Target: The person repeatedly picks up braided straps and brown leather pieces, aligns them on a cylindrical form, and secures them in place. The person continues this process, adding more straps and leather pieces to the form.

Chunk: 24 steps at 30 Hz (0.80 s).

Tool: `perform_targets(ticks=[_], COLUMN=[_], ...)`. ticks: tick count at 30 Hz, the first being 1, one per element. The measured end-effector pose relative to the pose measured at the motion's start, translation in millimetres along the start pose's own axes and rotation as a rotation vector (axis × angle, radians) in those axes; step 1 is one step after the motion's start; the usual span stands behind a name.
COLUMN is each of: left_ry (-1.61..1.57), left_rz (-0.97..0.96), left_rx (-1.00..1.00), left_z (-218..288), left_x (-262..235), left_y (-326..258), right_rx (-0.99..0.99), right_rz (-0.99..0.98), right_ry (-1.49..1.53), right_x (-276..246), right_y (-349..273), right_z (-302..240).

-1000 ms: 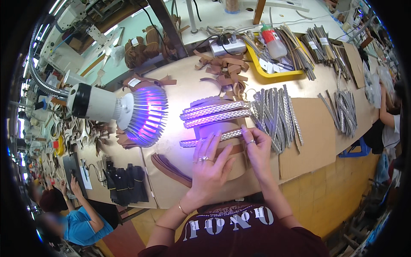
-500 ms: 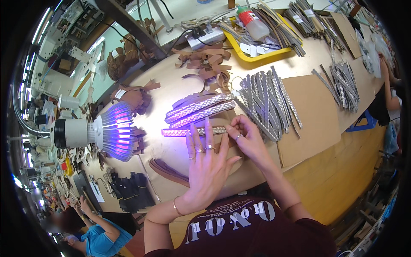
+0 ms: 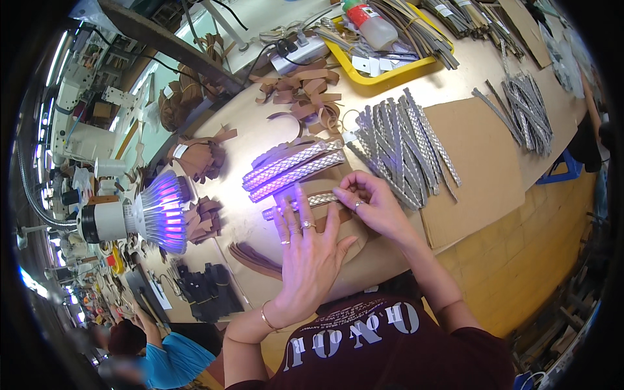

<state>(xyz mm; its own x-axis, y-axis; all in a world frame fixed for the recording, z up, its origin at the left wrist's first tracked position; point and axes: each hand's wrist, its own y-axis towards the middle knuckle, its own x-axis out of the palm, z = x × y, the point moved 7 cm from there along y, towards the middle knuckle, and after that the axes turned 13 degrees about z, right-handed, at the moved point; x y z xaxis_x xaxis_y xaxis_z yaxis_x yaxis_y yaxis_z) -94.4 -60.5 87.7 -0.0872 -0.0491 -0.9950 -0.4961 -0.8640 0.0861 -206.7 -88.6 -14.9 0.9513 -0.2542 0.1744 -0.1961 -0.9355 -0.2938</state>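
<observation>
My left hand (image 3: 311, 250) lies flat with fingers spread, its fingertips on a silvery braided strap (image 3: 320, 199). At the strap's right end, my right hand (image 3: 374, 201) has thumb and forefinger pinched together on it. The strap rests, slightly slanted, on a tan piece of material (image 3: 351, 224) that my hands partly cover. Just beyond it, two or more wider braided straps (image 3: 296, 170) lie side by side over brown strips. Nearer me, to the left of my left hand, is a curved stack of brown strips (image 3: 255, 259).
A lit finned lamp (image 3: 166, 211) juts in from the left. Grey braided strips (image 3: 403, 149) lie to the right, partly on cardboard (image 3: 478, 162). Behind are brown scraps (image 3: 305, 88), a power strip (image 3: 299, 55) and a yellow tray (image 3: 390, 79) with a bottle. Another person (image 3: 169, 357) is at lower left.
The strap under my hands has shifted right relative to the wider straps and now slants, its left end nearer me. My left hand stays flat on it; the whole view has shifted slightly.
</observation>
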Motion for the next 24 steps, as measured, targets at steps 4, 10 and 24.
perform_targets(ticks=[4, 10, 24], left_ry=[0.040, 0.044, 0.061], left_rz=[0.012, -0.018, -0.016], left_rx=[-0.009, -0.053, -0.074], left_z=[4, 5, 8], left_x=[1, 2, 3], left_y=[2, 4, 6], right_rx=[0.007, -0.036, 0.170], right_rz=[-0.015, -0.043, -0.334], right_ry=[-0.025, -0.087, -0.214], right_x=[0, -6, 3], right_y=[2, 3, 16], right_z=[3, 2, -8])
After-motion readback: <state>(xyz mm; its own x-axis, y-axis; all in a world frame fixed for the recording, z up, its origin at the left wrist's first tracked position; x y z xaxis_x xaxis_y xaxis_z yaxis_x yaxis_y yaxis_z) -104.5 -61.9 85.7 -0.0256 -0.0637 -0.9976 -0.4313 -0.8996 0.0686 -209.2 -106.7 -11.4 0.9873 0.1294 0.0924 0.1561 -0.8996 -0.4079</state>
